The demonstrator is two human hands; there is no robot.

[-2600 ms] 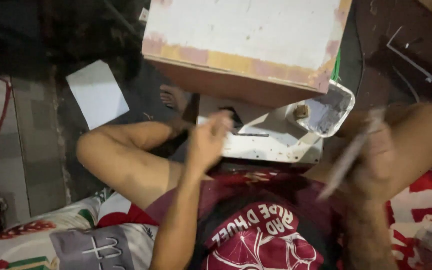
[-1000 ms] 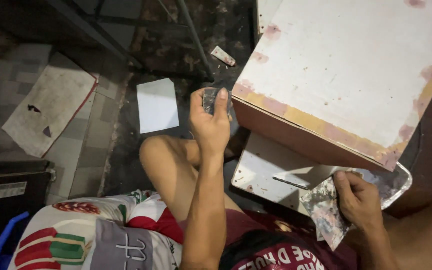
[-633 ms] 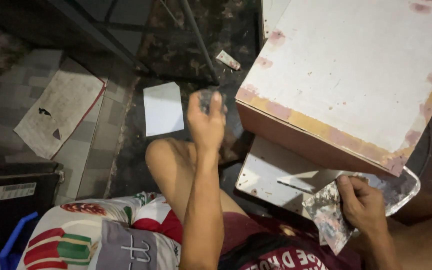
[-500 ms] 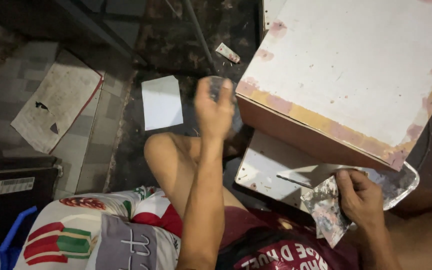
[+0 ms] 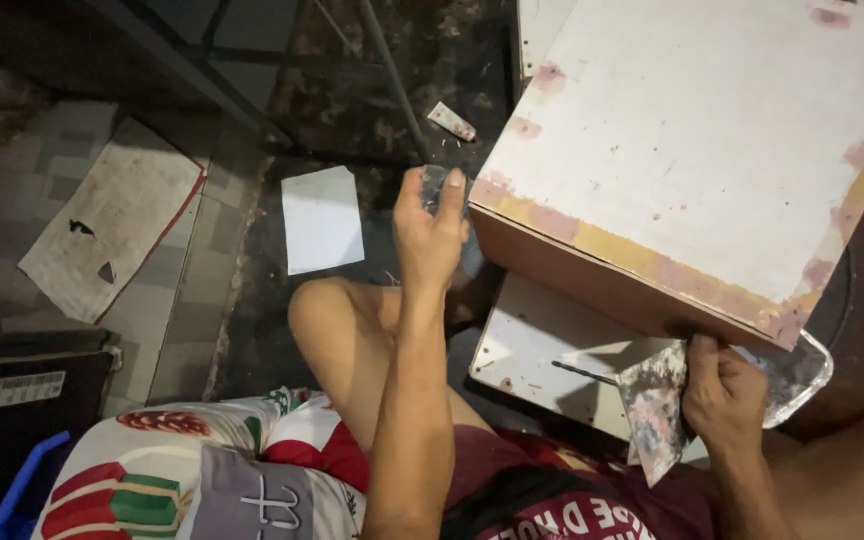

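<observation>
My left hand (image 5: 430,235) is raised at the near left corner of a white, paint-stained wooden box (image 5: 712,150) and grips a small dark grey pad (image 5: 436,185) against that corner. My right hand (image 5: 724,400) is low at the right, under the box's front edge, closed on a stained, putty-smeared scraper blade (image 5: 654,410) that points down. A flat white board (image 5: 542,355) lies below the box, over my lap.
A white sheet (image 5: 322,218) lies on the dark floor left of my hand. A worn mat (image 5: 117,225) sits on the tiles further left. A patterned cushion (image 5: 182,470) and a dark box (image 5: 22,400) are at lower left. A small wrapper (image 5: 451,121) lies beyond.
The view swung left and down since the oldest frame. My left hand reached up to the box corner with the pad. My right hand dropped lower and now holds the scraper under the box edge.
</observation>
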